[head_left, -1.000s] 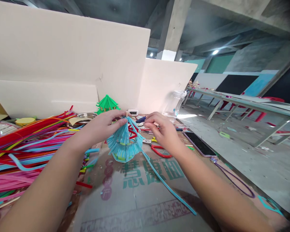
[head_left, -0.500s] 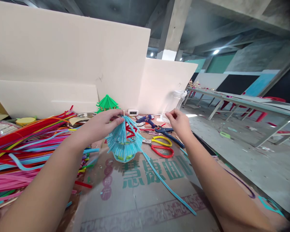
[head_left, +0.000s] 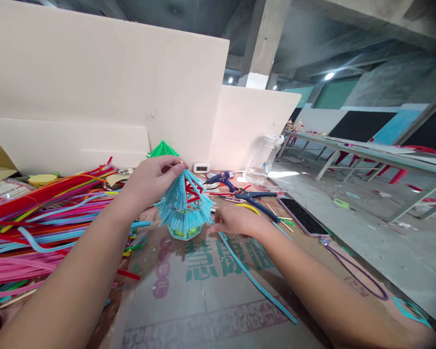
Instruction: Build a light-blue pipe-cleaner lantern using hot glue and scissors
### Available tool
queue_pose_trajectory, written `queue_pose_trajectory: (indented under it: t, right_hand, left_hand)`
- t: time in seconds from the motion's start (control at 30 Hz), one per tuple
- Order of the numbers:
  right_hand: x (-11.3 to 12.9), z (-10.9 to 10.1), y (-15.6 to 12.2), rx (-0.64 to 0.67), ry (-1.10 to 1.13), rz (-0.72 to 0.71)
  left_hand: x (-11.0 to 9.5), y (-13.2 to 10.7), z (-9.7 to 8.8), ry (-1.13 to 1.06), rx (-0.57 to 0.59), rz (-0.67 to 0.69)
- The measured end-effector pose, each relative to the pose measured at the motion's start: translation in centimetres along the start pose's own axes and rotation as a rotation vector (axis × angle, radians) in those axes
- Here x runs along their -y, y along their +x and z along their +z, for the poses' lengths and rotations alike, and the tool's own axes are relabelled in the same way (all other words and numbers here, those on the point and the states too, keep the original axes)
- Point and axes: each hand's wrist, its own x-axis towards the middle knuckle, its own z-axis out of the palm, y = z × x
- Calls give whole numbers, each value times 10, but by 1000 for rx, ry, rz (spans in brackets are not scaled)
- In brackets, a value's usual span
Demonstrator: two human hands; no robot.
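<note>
A small pavilion model (head_left: 184, 213) covered in light-blue pipe cleaners stands on the printed board, with red struts showing through a gap in its upper roof. My left hand (head_left: 158, 177) pinches the tip of its roof between thumb and fingers. At the lower right edge of the roof, my right hand (head_left: 236, 220) has its bent fingers closed around the upper end of a blue pipe cleaner (head_left: 256, 281); the exact grip is partly hidden. That strand trails down across the board. Under the right hand, scissors with a yellow handle (head_left: 247, 208) are mostly covered.
Loose coloured pipe cleaners (head_left: 51, 228) heap up on the left. Behind the hands lie a blue glue gun (head_left: 223, 179), dark-blue pliers (head_left: 256, 196) and a small digital clock (head_left: 201, 167). A water bottle (head_left: 263, 160) and phone (head_left: 303, 216) are right; a green roof (head_left: 162, 149) stands behind.
My right hand has come down and left from the bottle to the model's roof edge, now covering the scissors. My left hand stays at the roof tip.
</note>
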Motion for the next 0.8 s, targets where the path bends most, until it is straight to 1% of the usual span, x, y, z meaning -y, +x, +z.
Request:
queue_pose_trajectory:
  t: [0.1, 0.17, 0.27, 0.37, 0.43, 0.5, 0.57, 0.6, 0.7, 0.8]
  right_hand:
    - [9, 16, 6, -39, -41, 37]
    - [11, 19, 9, -51, -42, 42]
    - [7, 13, 9, -66, -2, 18]
    - [-2, -5, 4, -113, 62, -8]
    - [-6, -18, 0, -185, 177, -20]
    - [-7, -30, -4, -284, 355, -31]
    - [-4, -38, -6, -370, 528, -60]
    - [-1, -40, -7, -393, 587, -77]
    - [14, -42, -10, -419, 739, -122]
    - [31, -41, -15, -396, 871, -166]
  left_hand:
    - [-2, -1, -4, 27, -5, 11]
    - [-2, -1, -5, 64, 5, 23]
    - [-1, -1, -6, 116, 33, 30]
    - [0, -1, -6, 107, 50, 39]
    - [-1, -1, -5, 72, 40, 44]
    - [-2, -1, -5, 31, 25, 38]
    - [-2, 0, -4, 1, 25, 31]
    - [-1, 0, -4, -6, 28, 29]
    - [5, 2, -2, 4, 29, 29]
    - [14, 5, -1, 15, 15, 18]
